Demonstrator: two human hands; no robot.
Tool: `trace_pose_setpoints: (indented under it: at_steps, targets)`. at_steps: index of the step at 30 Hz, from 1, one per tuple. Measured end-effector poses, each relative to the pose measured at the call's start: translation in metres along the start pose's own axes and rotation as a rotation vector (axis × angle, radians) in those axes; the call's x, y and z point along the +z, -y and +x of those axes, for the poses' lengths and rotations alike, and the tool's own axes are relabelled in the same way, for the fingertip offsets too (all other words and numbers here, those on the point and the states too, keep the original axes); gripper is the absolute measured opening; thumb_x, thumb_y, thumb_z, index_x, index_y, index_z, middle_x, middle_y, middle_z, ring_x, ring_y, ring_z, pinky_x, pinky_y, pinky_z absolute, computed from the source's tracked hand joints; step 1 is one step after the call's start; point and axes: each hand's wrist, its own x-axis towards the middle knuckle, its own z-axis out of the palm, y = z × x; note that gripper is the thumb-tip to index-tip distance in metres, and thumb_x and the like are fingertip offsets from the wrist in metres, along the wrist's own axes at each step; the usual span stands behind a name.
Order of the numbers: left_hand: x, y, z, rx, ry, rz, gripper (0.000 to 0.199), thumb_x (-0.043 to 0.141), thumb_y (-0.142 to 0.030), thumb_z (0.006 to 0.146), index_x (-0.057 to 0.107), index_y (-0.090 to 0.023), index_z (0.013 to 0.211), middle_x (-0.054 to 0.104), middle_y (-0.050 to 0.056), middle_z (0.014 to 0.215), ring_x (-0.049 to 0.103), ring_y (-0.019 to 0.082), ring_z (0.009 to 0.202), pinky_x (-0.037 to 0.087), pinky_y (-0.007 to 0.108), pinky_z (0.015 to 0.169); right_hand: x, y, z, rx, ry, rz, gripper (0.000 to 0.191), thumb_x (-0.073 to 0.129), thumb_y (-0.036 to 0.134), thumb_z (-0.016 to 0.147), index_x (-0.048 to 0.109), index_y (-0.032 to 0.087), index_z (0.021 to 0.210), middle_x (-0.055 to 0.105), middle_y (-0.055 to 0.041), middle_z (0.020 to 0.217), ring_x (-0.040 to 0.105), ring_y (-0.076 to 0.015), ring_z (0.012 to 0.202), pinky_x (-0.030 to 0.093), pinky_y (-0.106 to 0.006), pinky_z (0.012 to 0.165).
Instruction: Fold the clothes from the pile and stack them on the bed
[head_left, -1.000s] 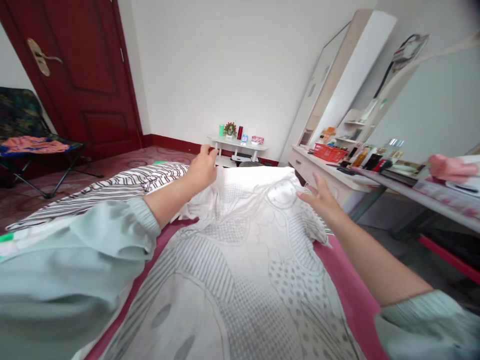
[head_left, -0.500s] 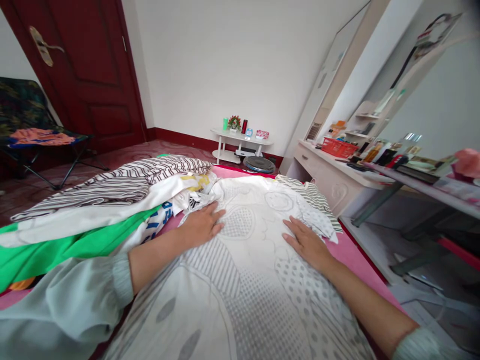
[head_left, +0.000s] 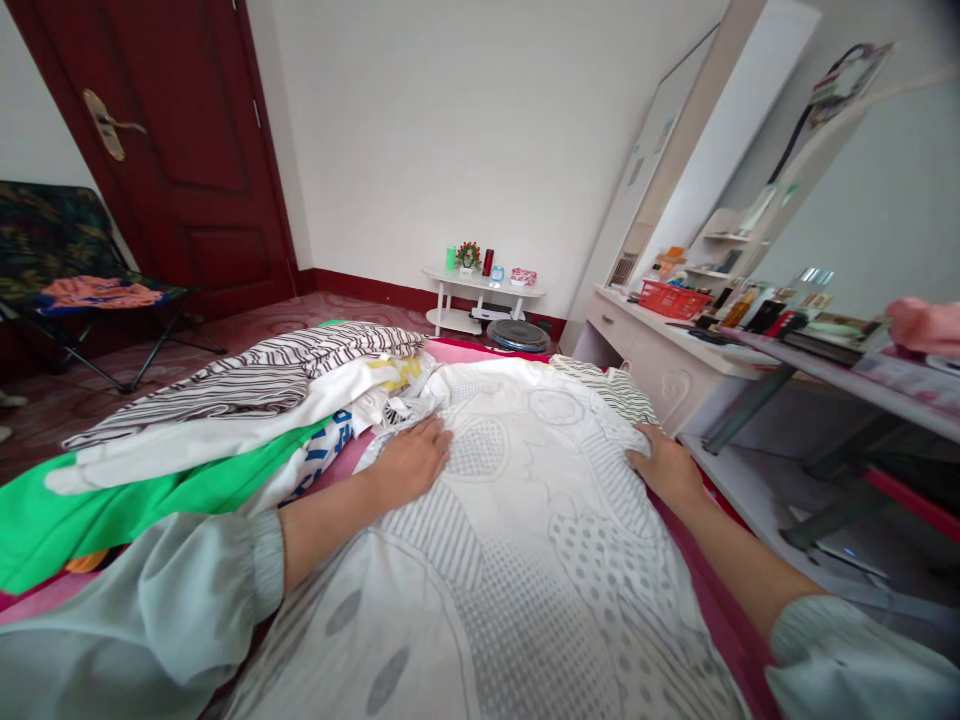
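A white shirt (head_left: 517,520) with grey dots, stripes and outlined shapes lies spread out before me. My left hand (head_left: 416,458) rests flat on its upper left part, fingers lying on the cloth. At the right edge of the shirt, my right hand (head_left: 666,468) has its thumb and fingers closed on the sleeve side. The fingertips there are partly hidden by the fabric. Left of my left hand lies a pile with a green garment (head_left: 202,480) and a black-and-white striped garment (head_left: 247,375).
Pink bedding (head_left: 705,570) shows under the shirt. Beyond stands a small white table (head_left: 480,285) with a plant and cups. On the right is a dresser (head_left: 652,355) with a red basket (head_left: 673,299) and bottles. A folding chair (head_left: 60,235) is at the left.
My right hand has moved right, from lying flat on the shirt to its right sleeve edge, and closed there. My left hand stays about where it was.
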Motion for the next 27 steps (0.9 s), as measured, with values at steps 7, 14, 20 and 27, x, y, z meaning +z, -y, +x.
trace_pose_setpoints:
  at_steps: [7, 14, 20, 27]
  targets:
    - [0.005, 0.0, 0.0, -0.005, -0.005, -0.01, 0.037, 0.032, -0.025, 0.095, 0.051, -0.012, 0.125, 0.048, 0.016, 0.134, 0.045, 0.025, 0.125, 0.039, 0.037, 0.102, -0.011, -0.009, 0.022, 0.092, -0.147, -0.102, 0.045, 0.048, 0.021, 0.078, 0.061, 0.018, 0.121, 0.053, -0.0204, 0.125, 0.051, -0.0404, 0.112, 0.044, -0.055, 0.085]
    - [-0.001, -0.001, -0.002, 0.003, 0.011, -0.001, 0.035, 0.032, -0.023, 0.095, 0.053, -0.013, 0.122, 0.049, 0.016, 0.133, 0.045, 0.025, 0.124, 0.039, 0.037, 0.101, 0.011, 0.077, -0.02, -0.415, -0.053, 0.108, 0.051, 0.043, 0.034, 0.088, 0.041, 0.021, 0.138, 0.04, -0.0098, 0.145, 0.036, -0.0272, 0.132, 0.031, -0.046, 0.107]
    - [-0.047, 0.005, -0.006, -0.039, -0.067, 0.059, 0.042, 0.038, -0.017, 0.089, 0.046, -0.021, 0.13, 0.041, 0.011, 0.141, 0.041, 0.028, 0.124, 0.041, 0.041, 0.096, 0.037, 0.097, -0.047, -0.473, 0.169, 0.16, 0.046, 0.029, 0.044, 0.095, 0.045, 0.028, 0.135, 0.04, -0.0073, 0.145, 0.035, -0.0267, 0.134, 0.03, -0.053, 0.106]
    - [-0.072, 0.038, 0.009, -0.513, 0.194, -0.005, 0.059, 0.05, -0.058, 0.078, 0.054, -0.017, 0.121, 0.063, 0.015, 0.107, 0.062, 0.032, 0.095, 0.047, 0.04, 0.077, 0.032, 0.097, -0.046, -0.473, 0.124, 0.162, 0.044, 0.033, 0.041, 0.094, 0.05, 0.024, 0.132, 0.044, -0.0094, 0.142, 0.04, -0.0267, 0.13, 0.034, -0.05, 0.104]
